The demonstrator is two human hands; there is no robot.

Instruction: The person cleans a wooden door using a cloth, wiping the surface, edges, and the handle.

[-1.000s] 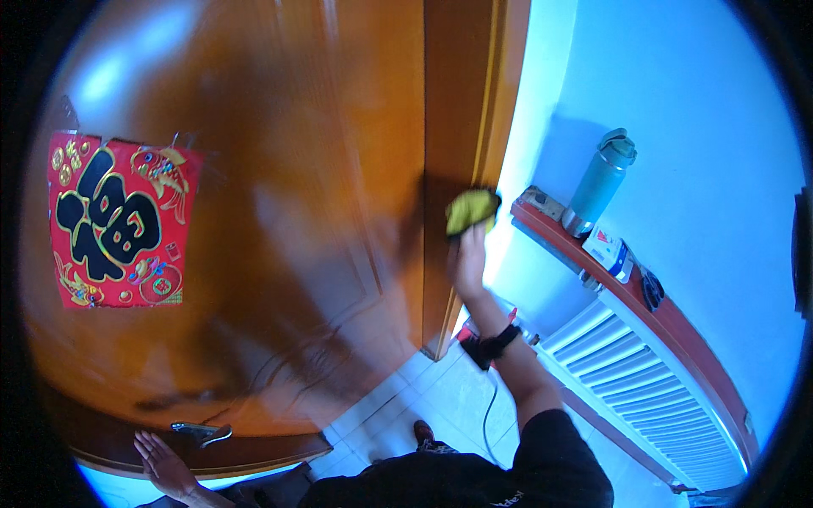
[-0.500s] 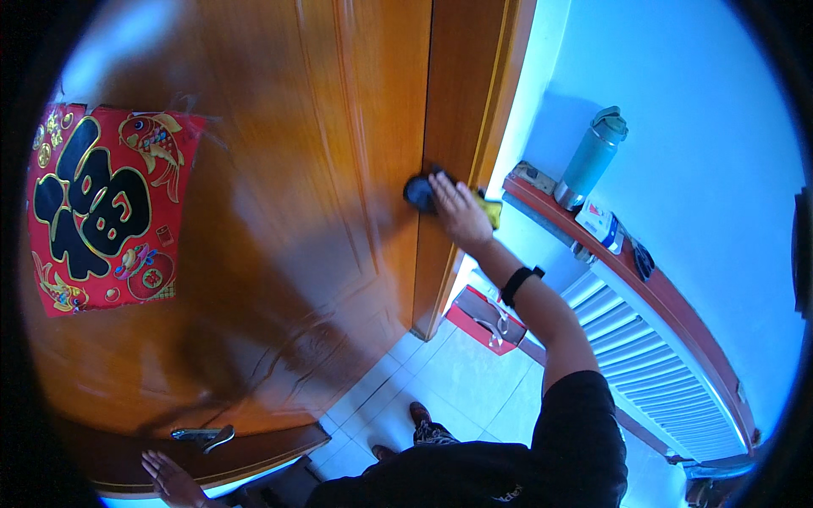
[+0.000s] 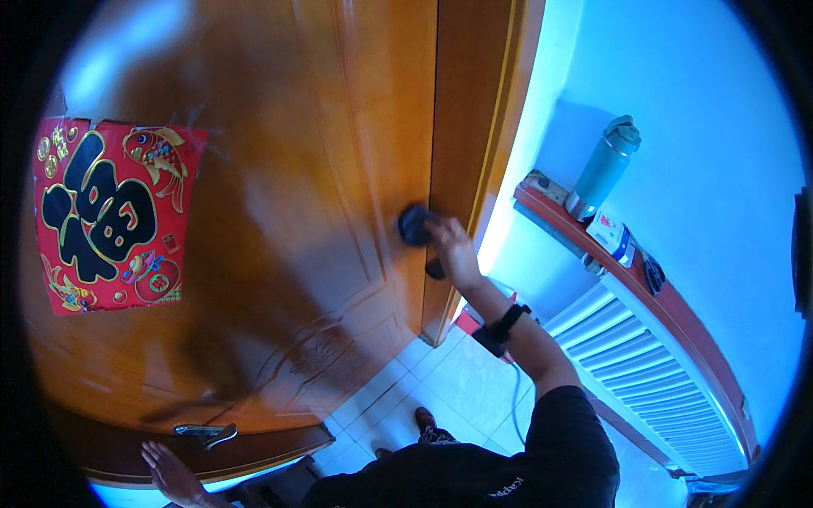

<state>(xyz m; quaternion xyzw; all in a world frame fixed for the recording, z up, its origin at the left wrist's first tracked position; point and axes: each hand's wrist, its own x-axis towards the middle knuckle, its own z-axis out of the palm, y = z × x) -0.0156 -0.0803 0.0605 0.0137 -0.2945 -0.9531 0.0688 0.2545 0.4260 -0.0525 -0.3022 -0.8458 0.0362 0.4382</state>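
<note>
My right hand point(image 3: 453, 252) presses a dark cloth point(image 3: 414, 225) flat against the brown wooden door point(image 3: 279, 212), close to its right edge beside the door frame point(image 3: 474, 127). A black band sits on that wrist. My left hand point(image 3: 169, 470) is at the lower left with fingers spread, holding nothing, resting by the door's edge just below the metal door handle point(image 3: 207, 434).
A red square paper decoration point(image 3: 106, 216) hangs on the door at left. To the right, a wooden shelf point(image 3: 677, 313) carries a green bottle point(image 3: 605, 165), a small box point(image 3: 611, 233) and a dark item. A white radiator point(image 3: 652, 372) is below it. Pale floor tiles point(image 3: 457, 381) lie underfoot.
My right hand has slid with the cloth leftward and down, from the door frame onto the door panel. My left hand has stayed by the handle.
</note>
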